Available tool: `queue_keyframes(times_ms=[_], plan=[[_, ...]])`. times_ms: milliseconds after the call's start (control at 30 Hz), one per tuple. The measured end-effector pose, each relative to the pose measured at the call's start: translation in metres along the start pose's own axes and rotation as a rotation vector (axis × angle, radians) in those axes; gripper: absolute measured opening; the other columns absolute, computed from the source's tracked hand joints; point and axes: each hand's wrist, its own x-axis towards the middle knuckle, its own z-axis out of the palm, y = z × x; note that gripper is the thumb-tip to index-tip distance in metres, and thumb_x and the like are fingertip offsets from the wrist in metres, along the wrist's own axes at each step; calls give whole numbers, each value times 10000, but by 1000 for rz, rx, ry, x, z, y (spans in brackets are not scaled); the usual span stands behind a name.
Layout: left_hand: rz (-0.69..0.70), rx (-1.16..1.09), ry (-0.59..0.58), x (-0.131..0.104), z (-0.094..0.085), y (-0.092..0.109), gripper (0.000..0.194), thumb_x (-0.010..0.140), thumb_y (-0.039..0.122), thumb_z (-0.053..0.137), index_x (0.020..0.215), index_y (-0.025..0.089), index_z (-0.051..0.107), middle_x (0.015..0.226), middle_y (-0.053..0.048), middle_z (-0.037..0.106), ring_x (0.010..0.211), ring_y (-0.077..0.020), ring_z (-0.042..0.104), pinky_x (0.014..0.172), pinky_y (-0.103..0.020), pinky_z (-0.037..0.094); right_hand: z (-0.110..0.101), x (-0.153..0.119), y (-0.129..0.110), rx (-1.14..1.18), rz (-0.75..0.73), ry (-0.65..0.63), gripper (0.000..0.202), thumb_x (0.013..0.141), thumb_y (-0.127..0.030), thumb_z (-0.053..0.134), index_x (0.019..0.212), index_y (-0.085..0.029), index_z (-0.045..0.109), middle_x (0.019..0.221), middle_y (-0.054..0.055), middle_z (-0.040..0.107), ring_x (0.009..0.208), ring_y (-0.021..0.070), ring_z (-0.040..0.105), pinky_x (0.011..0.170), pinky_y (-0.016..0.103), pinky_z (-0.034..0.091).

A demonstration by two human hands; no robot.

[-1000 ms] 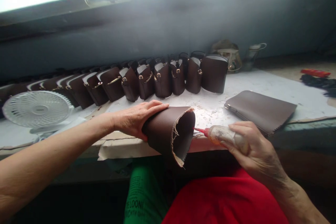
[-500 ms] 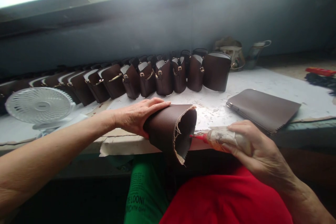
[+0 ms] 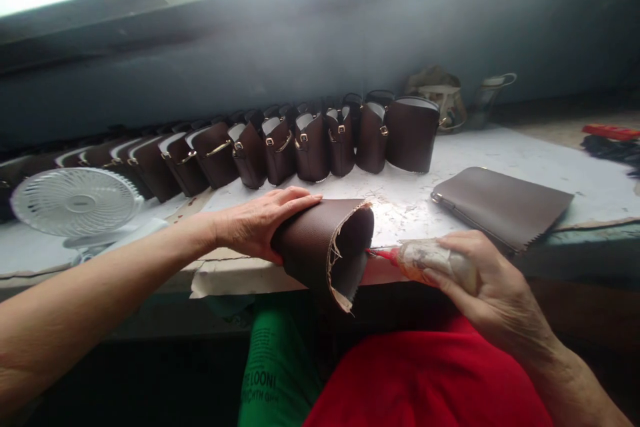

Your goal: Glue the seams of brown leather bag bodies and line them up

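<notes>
A brown leather-like tube (image 3: 310,230), a boot-shaft piece by its look, lies on its side at the table's front edge with its frayed, zigzag-cut end facing right. My left hand (image 3: 260,223) grips its far end, thumb and fingers around it. In my right hand (image 3: 485,280) is a squeeze bottle (image 3: 435,260), smudged and pale with a red nozzle. The nozzle tip is at the near rim of the tube's opening. Flat on the table to the right is another brown piece (image 3: 505,203) with a zipper along one side.
Several brown shafts with gold buckles (image 3: 313,147) stand in rows at the back. A white fan (image 3: 77,202) is at the left. Behind at the right are a clear jug (image 3: 489,100) and a red object (image 3: 613,133). White paper (image 3: 500,153) covers the table (image 3: 225,277).
The bottle's nozzle tip has shifted slightly up and right along the rim of the opening. My left hand and the tube have hardly moved.
</notes>
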Motion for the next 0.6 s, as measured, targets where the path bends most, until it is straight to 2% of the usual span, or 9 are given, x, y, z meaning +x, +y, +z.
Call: queue_keyframes(times_ms=[167,367,467,600], plan=[[-11,-2,-3,-5,1,2,1363,712,371,983,1721,369,67,1650,-185,395,1471,-442,509,1207,-601,475,-3,-13,-3,113,60,-97,236,1024,-359,737,1236,-298,650,1127,33,713,958,183,745,817,248,623],[25,52,74,-25,11,17,1270,798,394,933,1714,412,54,1641,-177,417,1487,-460,481,1212,-632,474,5,-40,-13,101,116,-31,270,1001,-330,750,1242,-274,642,1108,51,687,928,186,727,803,246,622],[57,97,115,-35,19,25,1222,809,343,911,1724,366,101,1632,-210,425,1492,-470,468,1226,-654,461,15,-55,-17,106,136,7,283,999,-298,746,1255,-274,629,1115,50,687,936,178,727,805,223,618],[65,134,159,-44,26,30,1250,786,276,907,1734,334,93,1600,-244,456,1471,-474,502,1227,-696,448,20,-72,-22,157,200,-8,261,1016,-293,720,1260,-286,628,1135,41,683,928,165,730,796,205,619]])
